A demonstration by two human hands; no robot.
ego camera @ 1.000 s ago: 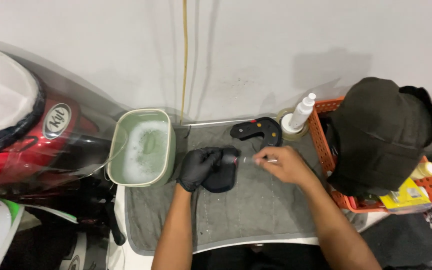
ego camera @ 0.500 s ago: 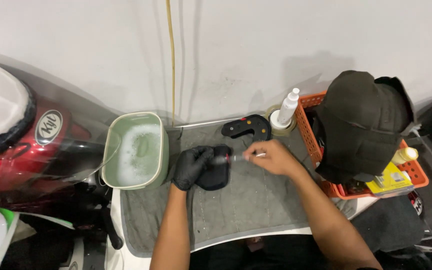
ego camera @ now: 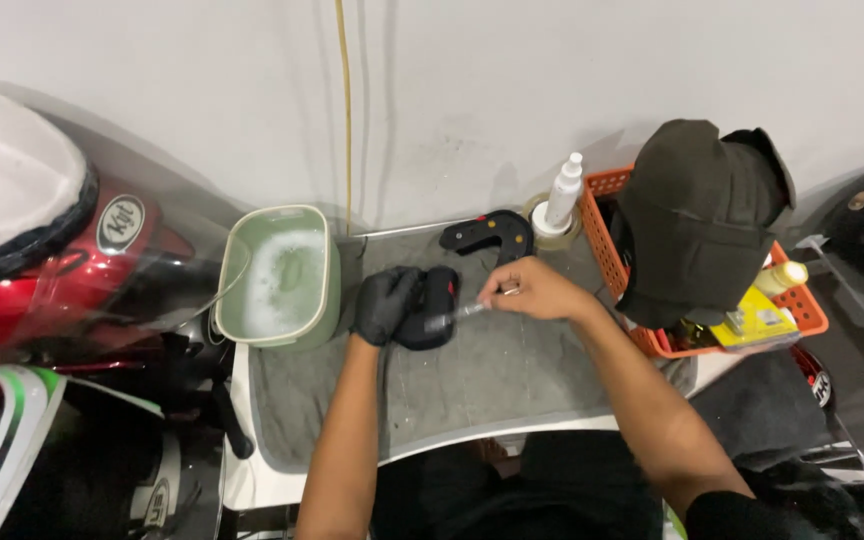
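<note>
Two hands are seen over a grey towel [ego camera: 472, 375]. A black pad [ego camera: 430, 308] is clasped by the gloved left hand [ego camera: 384, 303] and kept against the towel. A small brush [ego camera: 472, 310] is pinched in the bare right hand [ego camera: 532, 290], its tip touching the pad. Just left of the clasp a green basin [ego camera: 324, 300] of sudsy water is set; beyond the pinch, a white spray bottle [ego camera: 562, 195].

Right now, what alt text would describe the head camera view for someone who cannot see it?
A black-gloved left hand holds a small black part on a grey mat while the bare right hand works a thin brush against it. A green tub of sudsy water sits left, an orange basket right.
</note>
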